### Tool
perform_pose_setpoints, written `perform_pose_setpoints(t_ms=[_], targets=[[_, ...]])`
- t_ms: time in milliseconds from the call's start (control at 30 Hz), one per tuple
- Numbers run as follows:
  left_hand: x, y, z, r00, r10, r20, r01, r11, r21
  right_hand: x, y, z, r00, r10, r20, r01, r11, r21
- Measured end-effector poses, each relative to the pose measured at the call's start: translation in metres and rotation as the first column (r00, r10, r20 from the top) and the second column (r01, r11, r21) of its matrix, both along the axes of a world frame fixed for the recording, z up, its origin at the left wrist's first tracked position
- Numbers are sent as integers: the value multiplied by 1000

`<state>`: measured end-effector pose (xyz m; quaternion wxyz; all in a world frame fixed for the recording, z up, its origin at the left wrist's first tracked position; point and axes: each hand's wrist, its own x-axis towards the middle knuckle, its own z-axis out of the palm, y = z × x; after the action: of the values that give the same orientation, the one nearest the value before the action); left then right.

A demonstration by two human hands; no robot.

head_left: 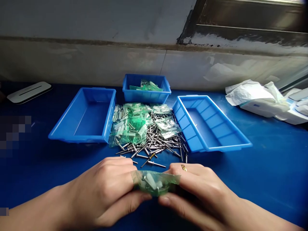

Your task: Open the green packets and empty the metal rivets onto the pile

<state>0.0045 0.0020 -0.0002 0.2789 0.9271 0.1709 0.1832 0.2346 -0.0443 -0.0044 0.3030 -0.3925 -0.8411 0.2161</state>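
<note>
Plain blue surface runs from the near edge of the view back to a pale wall. Nearest, low in the middle, the left hand and the right hand face each other across a small green packet, which hangs between them in front of everything else. Each hand's grip is closed on one end of it — thumb below, bent fingers above — with the thumb tips a little apart. Through the see-through film, white pieces and bits of metal show. A gold-coloured ring sits on a finger of the right hand.

Just beyond the hands, loose metal fasteners lie scattered in a heap, one of them yellowish. Filled packets, some green and some clear, overlap on the heap's left and far parts; a clear packet rests on its right side.

Blue bins flank the heap: the left bin and the right bin, both angled. Behind the heap stands the far bin, with more packets inside.

Farther out, a flat white object lies at left, and crumpled white sheeting covers part of something white at right. Beyond — the wall, with a dark metal-framed panel at upper right.
</note>
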Motion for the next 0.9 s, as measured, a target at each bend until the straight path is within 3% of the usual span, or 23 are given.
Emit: perform_pose_setpoints(t_ms=[300,567,900], targets=[[-1,1,0,1000,-13,-8,13,1000,16,-1,0,11,996,8,89,-12,999,42],[-1,2,-4,999,-25,-27,26,999,45,0,3,14,991,64,118,-63,998,-9],[1,1,5,999,-34,-40,36,999,36,1,4,13,993,117,28,-114,990,-78]])
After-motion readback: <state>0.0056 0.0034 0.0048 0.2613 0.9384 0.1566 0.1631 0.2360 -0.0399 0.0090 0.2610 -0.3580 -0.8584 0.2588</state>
